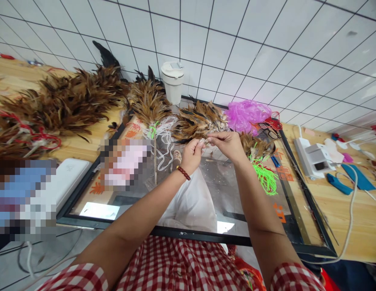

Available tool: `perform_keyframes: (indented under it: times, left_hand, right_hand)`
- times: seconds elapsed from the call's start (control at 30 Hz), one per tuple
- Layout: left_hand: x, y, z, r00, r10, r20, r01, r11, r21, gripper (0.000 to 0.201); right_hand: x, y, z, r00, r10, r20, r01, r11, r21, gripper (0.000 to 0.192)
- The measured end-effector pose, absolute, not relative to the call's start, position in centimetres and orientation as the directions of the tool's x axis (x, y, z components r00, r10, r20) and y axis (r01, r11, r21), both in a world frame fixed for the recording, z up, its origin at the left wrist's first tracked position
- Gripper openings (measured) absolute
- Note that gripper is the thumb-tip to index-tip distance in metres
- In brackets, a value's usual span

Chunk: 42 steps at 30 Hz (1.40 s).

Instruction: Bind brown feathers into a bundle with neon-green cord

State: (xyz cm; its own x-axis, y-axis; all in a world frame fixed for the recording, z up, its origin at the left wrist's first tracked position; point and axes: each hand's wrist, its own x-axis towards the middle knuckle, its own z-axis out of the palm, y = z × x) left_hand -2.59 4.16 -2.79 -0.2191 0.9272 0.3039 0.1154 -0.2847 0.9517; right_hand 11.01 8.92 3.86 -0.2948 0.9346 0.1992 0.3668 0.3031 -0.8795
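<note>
My left hand [192, 157], with a beaded bracelet [183, 173] on its wrist, is closed in a pinch. Its fingertips meet those of my right hand [228, 145], also pinched, over a small pale bit too small to name. Just beyond both hands lies a pile of brown feathers [195, 120]. To the left, a bundle of brown feathers [150, 101] is bound with green string [153, 129] on a thin stick [155, 161]. White ribbon [166, 141] lies loosely beside it. Bright green string [267, 178] is heaped right of my right forearm.
A black-framed glass panel [206, 194] lies under the work. At the back stand a white lidded cup [172, 83] and crumpled purple plastic [248, 115]. More feather bundles [69, 101] lie left. A power strip [307, 157], cable and blue pieces [359, 176] sit right.
</note>
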Motion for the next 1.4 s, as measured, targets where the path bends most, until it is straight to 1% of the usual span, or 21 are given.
perform_keyframes:
  times: [0.1, 0.2, 0.33, 0.43, 0.57, 0.67, 0.73, 0.8, 0.97, 1.1, 1.23, 1.4]
  left_hand:
    - [-2.6, 4.2, -2.8, -0.219, 0.933, 0.285, 0.086, -0.273, 0.958, 0.032]
    - [-2.6, 4.2, -2.8, -0.223, 0.936, 0.273, 0.078, -0.262, 0.962, 0.032]
    - [-2.6, 4.2, -2.9, -0.223, 0.938, 0.266, 0.068, -0.258, 0.964, 0.033]
    - [-2.5, 4.2, -2.9, -0.226, 0.94, 0.255, 0.055, -0.249, 0.967, 0.033]
    - [-2.5, 4.2, -2.8, -0.219, 0.94, 0.263, 0.04, -0.26, 0.965, 0.034]
    - [-2.5, 4.2, -2.7, -0.225, 0.939, 0.261, 0.043, -0.258, 0.965, 0.035]
    - [-2.5, 4.2, -2.7, -0.232, 0.938, 0.256, 0.041, -0.253, 0.967, 0.035]
    - [-2.5, 4.2, -2.6, -0.231, 0.939, 0.255, 0.037, -0.253, 0.967, 0.035]
    - [-2.4, 3.9, -2.2, -0.217, 0.94, 0.263, 0.045, -0.259, 0.965, 0.032]
    - [-2.4, 3.8, -2.0, -0.216, 0.943, 0.254, 0.041, -0.251, 0.967, 0.033]
    - [-2.5, 3.9, -2.1, -0.227, 0.941, 0.252, 0.048, -0.248, 0.968, 0.033]
    - [-2.5, 4.0, -2.2, -0.223, 0.944, 0.243, 0.048, -0.239, 0.97, 0.034]
  right_hand:
    - [11.1, 9.1, 3.7, -0.321, 0.932, 0.17, 0.362, 0.286, -0.887, 0.019]
    - [11.6, 9.4, 3.7, -0.365, 0.919, 0.147, 0.389, 0.293, -0.873, 0.024]
    - [12.0, 9.5, 3.6, -0.376, 0.914, 0.154, 0.433, 0.32, -0.842, 0.027]
    - [11.9, 9.4, 3.5, -0.401, 0.904, 0.147, 0.419, 0.324, -0.848, 0.027]
    - [11.3, 9.1, 3.5, -0.411, 0.905, 0.109, 0.397, 0.286, -0.872, 0.028]
    - [11.3, 9.1, 3.6, -0.359, 0.928, 0.101, 0.398, 0.25, -0.882, 0.026]
    - [11.4, 9.2, 3.7, -0.338, 0.935, 0.111, 0.408, 0.252, -0.877, 0.02]
    - [11.6, 9.3, 3.8, -0.338, 0.932, 0.133, 0.431, 0.279, -0.858, 0.016]
    - [11.8, 9.2, 3.7, -0.397, 0.906, 0.147, 0.47, 0.338, -0.815, 0.016]
    - [11.8, 9.4, 3.5, -0.371, 0.921, 0.12, 0.418, 0.281, -0.864, 0.018]
    - [11.9, 9.6, 3.3, -0.385, 0.922, 0.047, 0.327, 0.183, -0.927, 0.027]
    - [11.7, 9.7, 3.2, -0.392, 0.92, 0.02, 0.268, 0.135, -0.954, 0.03]
